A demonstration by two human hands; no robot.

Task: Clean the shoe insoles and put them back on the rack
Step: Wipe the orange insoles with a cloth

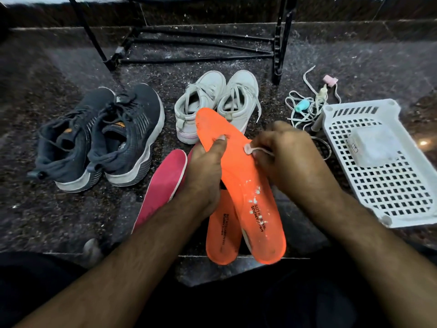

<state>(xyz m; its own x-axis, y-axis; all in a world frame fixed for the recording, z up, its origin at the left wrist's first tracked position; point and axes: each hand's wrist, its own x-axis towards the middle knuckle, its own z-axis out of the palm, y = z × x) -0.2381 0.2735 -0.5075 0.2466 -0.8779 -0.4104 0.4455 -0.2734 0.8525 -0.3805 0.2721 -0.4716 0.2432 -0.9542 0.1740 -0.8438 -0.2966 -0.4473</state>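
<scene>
Left grip (205, 171) clasps orange insole (238, 176); right grip (283, 157) pinches small brush (254, 149) against it

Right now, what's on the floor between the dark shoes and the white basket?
In the head view, the white shoes, a pink insole, two orange insoles and loose laces lie between the dark shoes and the basket.

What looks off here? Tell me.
White flecks dot the held orange insole near its printed heel. Loose laces lie tangled on the floor beside the white basket.
</scene>
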